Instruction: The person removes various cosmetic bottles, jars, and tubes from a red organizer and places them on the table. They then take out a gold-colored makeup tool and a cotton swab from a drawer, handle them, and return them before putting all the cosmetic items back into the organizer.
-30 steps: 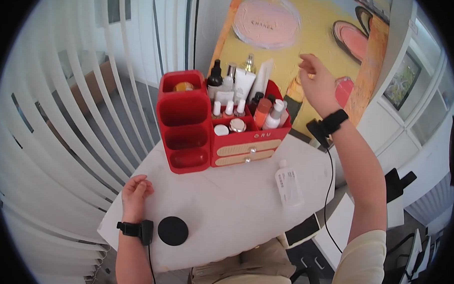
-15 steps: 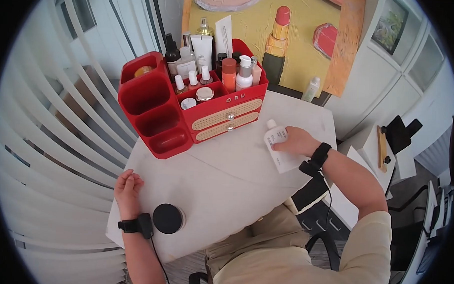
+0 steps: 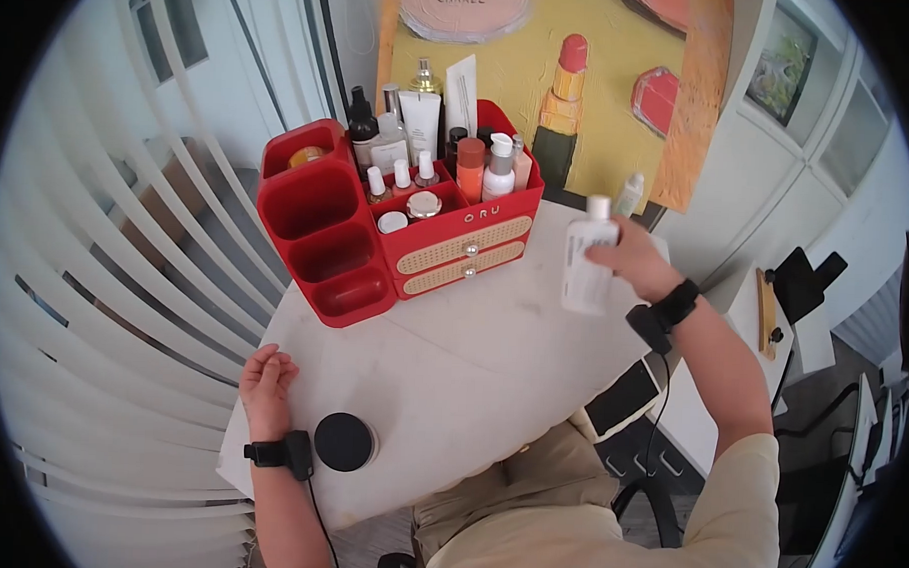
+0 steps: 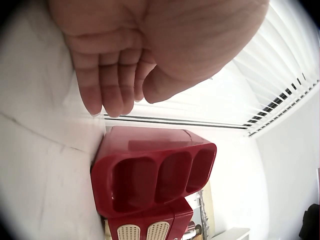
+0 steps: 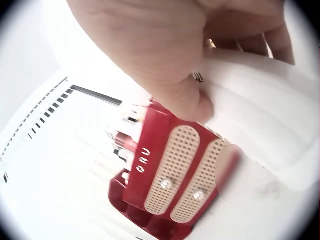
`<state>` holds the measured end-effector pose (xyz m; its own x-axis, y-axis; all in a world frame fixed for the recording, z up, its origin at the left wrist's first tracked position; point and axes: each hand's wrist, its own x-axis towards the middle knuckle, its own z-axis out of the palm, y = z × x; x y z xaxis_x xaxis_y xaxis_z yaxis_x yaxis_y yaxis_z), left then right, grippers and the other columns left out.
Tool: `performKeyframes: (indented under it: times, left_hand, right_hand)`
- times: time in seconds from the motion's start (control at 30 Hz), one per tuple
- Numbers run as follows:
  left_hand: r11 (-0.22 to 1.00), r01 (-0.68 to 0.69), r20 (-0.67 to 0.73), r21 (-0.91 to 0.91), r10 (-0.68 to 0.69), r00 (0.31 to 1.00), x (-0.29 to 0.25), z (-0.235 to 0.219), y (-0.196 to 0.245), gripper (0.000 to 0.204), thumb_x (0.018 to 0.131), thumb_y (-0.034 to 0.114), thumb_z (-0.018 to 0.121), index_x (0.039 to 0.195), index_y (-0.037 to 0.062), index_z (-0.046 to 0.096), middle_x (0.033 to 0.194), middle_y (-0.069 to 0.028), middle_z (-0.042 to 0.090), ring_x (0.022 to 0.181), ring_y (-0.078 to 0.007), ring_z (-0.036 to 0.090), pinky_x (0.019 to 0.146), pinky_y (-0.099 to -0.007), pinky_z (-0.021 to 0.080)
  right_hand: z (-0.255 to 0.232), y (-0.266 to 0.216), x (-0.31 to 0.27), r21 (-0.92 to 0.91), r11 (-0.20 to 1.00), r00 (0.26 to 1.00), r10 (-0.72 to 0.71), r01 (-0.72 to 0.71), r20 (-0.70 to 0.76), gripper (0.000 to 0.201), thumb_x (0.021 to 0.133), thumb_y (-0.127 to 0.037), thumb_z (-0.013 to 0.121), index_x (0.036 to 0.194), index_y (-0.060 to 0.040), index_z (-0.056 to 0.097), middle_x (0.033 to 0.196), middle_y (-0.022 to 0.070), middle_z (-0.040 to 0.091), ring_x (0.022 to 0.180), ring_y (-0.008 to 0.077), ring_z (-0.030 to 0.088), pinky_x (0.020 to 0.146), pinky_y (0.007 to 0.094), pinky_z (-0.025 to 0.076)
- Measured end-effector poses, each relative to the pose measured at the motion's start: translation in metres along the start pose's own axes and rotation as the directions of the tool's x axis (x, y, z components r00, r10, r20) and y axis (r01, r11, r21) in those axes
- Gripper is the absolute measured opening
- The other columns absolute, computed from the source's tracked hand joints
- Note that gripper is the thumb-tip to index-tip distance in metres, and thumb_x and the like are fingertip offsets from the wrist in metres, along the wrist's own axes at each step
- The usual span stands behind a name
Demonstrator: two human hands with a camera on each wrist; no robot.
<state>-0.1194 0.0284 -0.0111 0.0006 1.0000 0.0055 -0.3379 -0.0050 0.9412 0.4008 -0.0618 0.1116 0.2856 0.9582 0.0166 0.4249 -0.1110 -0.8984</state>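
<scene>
A white bottle [image 3: 585, 269] with a pale cap stands upright in the grip of my right hand [image 3: 644, 261], over the right side of the table. In the right wrist view the thumb [image 5: 187, 102] lies along one side of the bottle [image 5: 260, 100], and the fingers are partly hidden behind it. My left hand [image 3: 268, 388] rests loosely curled at the table's left edge, holding nothing. Nearest to it is a round jar [image 3: 345, 441] with a black lid. Beyond the hands stands a red cosmetics organizer [image 3: 395, 272], also seen in the left wrist view.
Several bottles, tubes and small jars fill the organizer's right part; its left compartments [image 3: 317, 209] face forward. A small clear bottle [image 3: 631, 193] stands at the back right, before a painting [image 3: 623, 50]. Blinds [image 3: 123, 323] hang along the left. A cable [image 3: 661, 401] trails from the right wrist.
My right hand has come down from near the painting, taken hold of the lying white bottle and raised it upright. The left hand has stayed by the table's left edge. The view has shifted.
</scene>
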Motion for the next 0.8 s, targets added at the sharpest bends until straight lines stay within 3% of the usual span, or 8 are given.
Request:
performKeyframes:
  times: [0.07,0.1,0.17,0.37,0.47,0.63,0.77,0.8]
  left_hand:
    - [1.0,0.006,-0.01,0.03,-0.006,1.0,-0.001,0.003,0.003,0.019,0.097,0.006,0.054,0.114,0.0004,0.06,0.095,-0.0075,0.064,0.081,-0.0149,0.062,0.08,-0.0285,0.053]
    - [0.997,0.022,-0.014,0.071,-0.021,1.0,-0.002,0.004,0.005,0.018,0.097,0.006,0.054,0.113,0.0003,0.06,0.095,-0.0072,0.064,0.08,-0.0144,0.061,0.08,-0.0283,0.053]
    - [0.996,0.019,-0.024,0.083,-0.017,1.0,-0.003,0.007,0.006,0.018,0.097,0.006,0.054,0.113,0.0004,0.06,0.095,-0.007,0.064,0.08,-0.014,0.061,0.079,-0.0282,0.053]
    - [0.996,0.011,-0.04,0.092,-0.007,0.999,-0.003,0.006,0.004,0.018,0.096,0.006,0.054,0.112,0.0007,0.061,0.092,-0.0067,0.064,0.079,-0.0133,0.061,0.078,-0.028,0.053]
    - [0.997,0.013,-0.044,0.078,-0.01,0.999,-0.002,0.005,0.003,0.018,0.096,0.005,0.054,0.112,0.0007,0.061,0.092,-0.0067,0.065,0.078,-0.0133,0.061,0.077,-0.028,0.053]
    - [0.995,0.026,-0.041,0.094,-0.022,0.999,-0.002,0.007,0.005,0.017,0.095,0.005,0.054,0.111,0.0001,0.061,0.091,-0.0068,0.065,0.078,-0.0137,0.062,0.077,-0.028,0.053]
    - [0.992,0.028,-0.03,0.121,-0.024,0.999,-0.002,0.009,0.006,0.017,0.095,0.005,0.054,0.11,-0.0002,0.062,0.09,-0.0066,0.066,0.078,-0.0137,0.063,0.077,-0.0277,0.053]
    - [0.991,0.027,-0.027,0.128,-0.024,0.999,-0.003,0.009,0.006,0.017,0.095,0.005,0.054,0.11,-0.0001,0.062,0.09,-0.0065,0.066,0.078,-0.0136,0.063,0.077,-0.0277,0.053]
  right_hand:
    - [-0.015,-0.044,0.0,0.025,0.999,0.976,0.031,-0.026,-0.217,0.053,0.076,-0.02,0.076,0.118,0.0055,0.056,0.101,0.0143,0.066,0.092,0.02,0.065,0.084,0.0308,0.05]
    - [-0.02,-0.051,0.012,0.021,1.0,0.976,0.022,-0.018,-0.216,0.053,0.076,-0.02,0.076,0.118,0.0055,0.056,0.101,0.0143,0.066,0.092,0.02,0.065,0.084,0.0308,0.05]
    - [-0.036,-0.066,0.04,-0.184,0.965,0.874,-0.247,0.184,-0.419,0.05,0.075,-0.022,0.075,0.113,0.0066,0.059,0.094,0.0139,0.068,0.082,0.0186,0.067,0.075,0.0321,0.053]
    - [-0.024,-0.156,0.094,-0.224,0.915,0.717,-0.403,0.336,-0.569,0.049,0.075,-0.033,0.072,0.1,0.0081,0.063,0.081,0.0177,0.069,0.066,0.0223,0.07,0.057,0.035,0.054]
    - [-0.009,-0.175,0.123,-0.253,0.934,0.728,-0.355,0.251,-0.586,0.048,0.075,-0.035,0.07,0.094,0.0079,0.065,0.076,0.0196,0.069,0.068,0.0236,0.071,0.058,0.0338,0.054]
    - [0.021,-0.169,0.154,-0.427,0.892,0.746,-0.384,0.147,-0.545,0.054,0.071,-0.044,0.069,0.092,0.0063,0.068,0.082,0.0228,0.07,0.08,0.0357,0.07,0.076,0.0423,0.054]
    - [0.039,-0.156,0.171,-0.5,0.861,0.746,-0.393,0.093,-0.538,0.055,0.071,-0.044,0.069,0.094,0.0064,0.068,0.086,0.0248,0.069,0.082,0.0364,0.069,0.077,0.0425,0.054]
    - [0.04,-0.152,0.177,-0.519,0.851,0.78,-0.38,0.083,-0.497,0.051,0.073,-0.038,0.069,0.094,0.0082,0.066,0.079,0.0209,0.068,0.073,0.0309,0.07,0.067,0.0386,0.055]
